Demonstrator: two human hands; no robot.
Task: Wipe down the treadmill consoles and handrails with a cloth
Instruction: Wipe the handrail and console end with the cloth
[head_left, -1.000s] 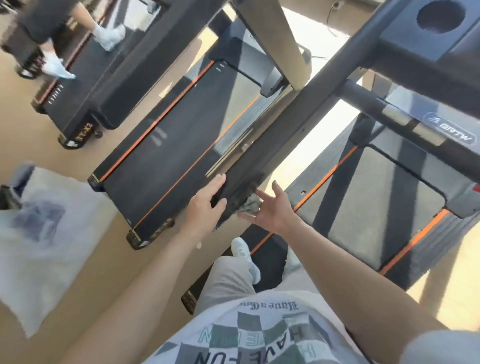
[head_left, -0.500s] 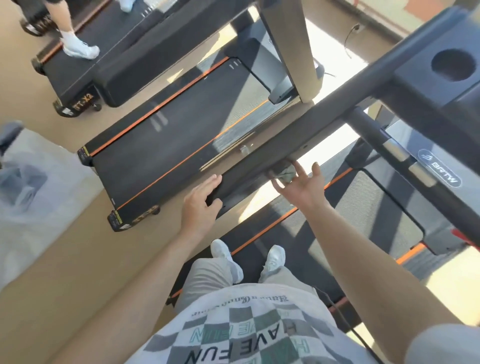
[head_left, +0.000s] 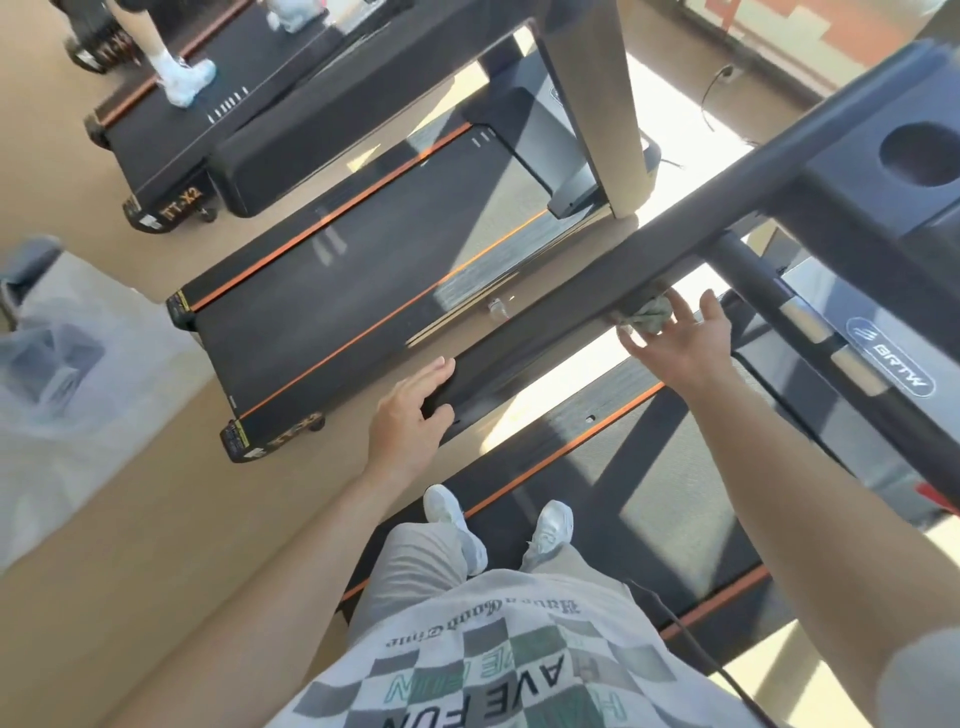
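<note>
Right hand (head_left: 678, 345), fingers spread, presses cloth (head_left: 650, 315) to handrail (head_left: 545, 322) at its 11 o'clock; left hand (head_left: 410, 413) flat on handrail end.

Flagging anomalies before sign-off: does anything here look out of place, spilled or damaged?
Nothing spilled or damaged. One stray item: a clear plastic bag lies on the floor at far left. The right hand presses the cloth against the handrail; the left hand rests on it.
</note>
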